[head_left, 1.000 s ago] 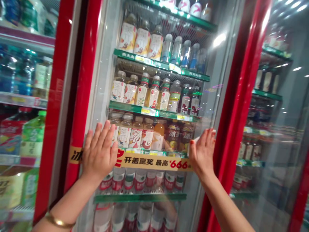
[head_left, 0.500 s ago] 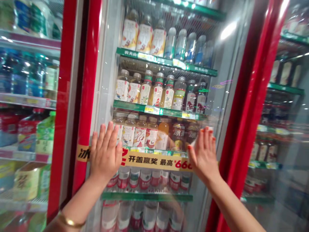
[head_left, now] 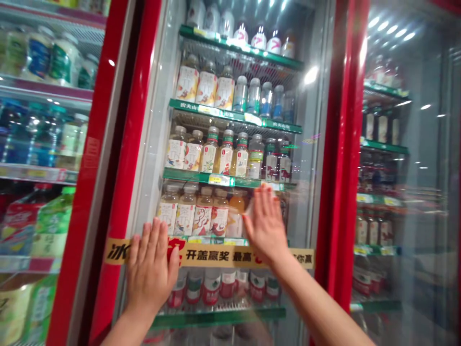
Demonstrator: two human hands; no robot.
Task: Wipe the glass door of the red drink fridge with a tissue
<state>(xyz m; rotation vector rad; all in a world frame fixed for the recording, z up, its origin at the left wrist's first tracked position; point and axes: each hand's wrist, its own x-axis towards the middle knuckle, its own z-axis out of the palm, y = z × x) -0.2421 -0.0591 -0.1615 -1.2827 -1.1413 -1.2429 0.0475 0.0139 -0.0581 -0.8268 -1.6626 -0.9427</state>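
My left hand lies flat, fingers spread, on the glass door of a drinks cooler, over a yellow printed banner strip. My right hand presses palm-first on the same glass, higher up and beside the red-capped shelf of bottles. Behind the glass stand rows of bottled juice and tea drinks on green-edged shelves. Neither hand holds anything. The glass separates both hands from the bottles.
A red door frame runs up left of my hands, and another runs to the right. A shelf of bottled drinks stands at the left, and a further glass cooler door stands at the right.
My right hand has slid left and up across the glass. My left hand sits lower on the door, and the whole view has shifted.
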